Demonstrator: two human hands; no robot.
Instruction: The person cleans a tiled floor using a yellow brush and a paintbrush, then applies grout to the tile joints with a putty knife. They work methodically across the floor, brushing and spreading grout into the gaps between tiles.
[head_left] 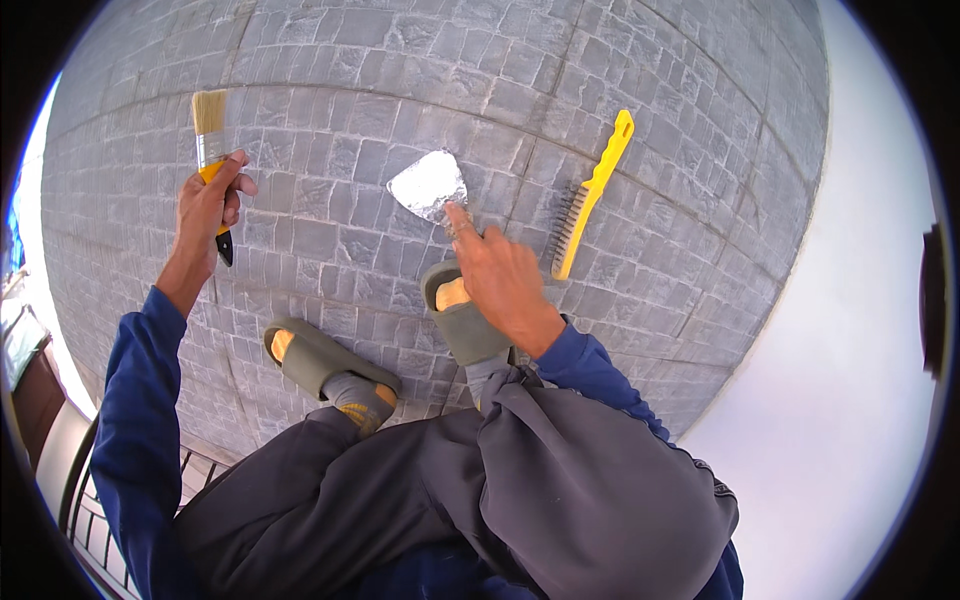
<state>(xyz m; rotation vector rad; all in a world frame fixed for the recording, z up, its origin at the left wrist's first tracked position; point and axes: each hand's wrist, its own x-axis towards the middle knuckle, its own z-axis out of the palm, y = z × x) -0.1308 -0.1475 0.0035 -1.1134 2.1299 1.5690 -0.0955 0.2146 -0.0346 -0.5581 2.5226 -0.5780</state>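
My left hand (222,200) is closed around the handle of a paintbrush (209,125), whose pale bristles point away from me. Its metal band shows above the yellow part of the handle, and the black end sticks out below my fingers. Ahead of my right foot, my right hand (500,275) grips a scraper (430,185) with a fan-shaped, shiny, crinkled silver blade. The index finger lies along the blade's narrow end; the handle is hidden under my hand. Right of that hand, untouched, a wire brush (590,200) with a yellow handle and dark bristles lies on the paving.
Grey stone-patterned paving (340,130) spreads under everything. My feet, in green slide sandals (330,360), stand close to the work. A white wall (850,330) runs along the right side. Dark metal bars (95,520) show at the lower left beside my left arm.
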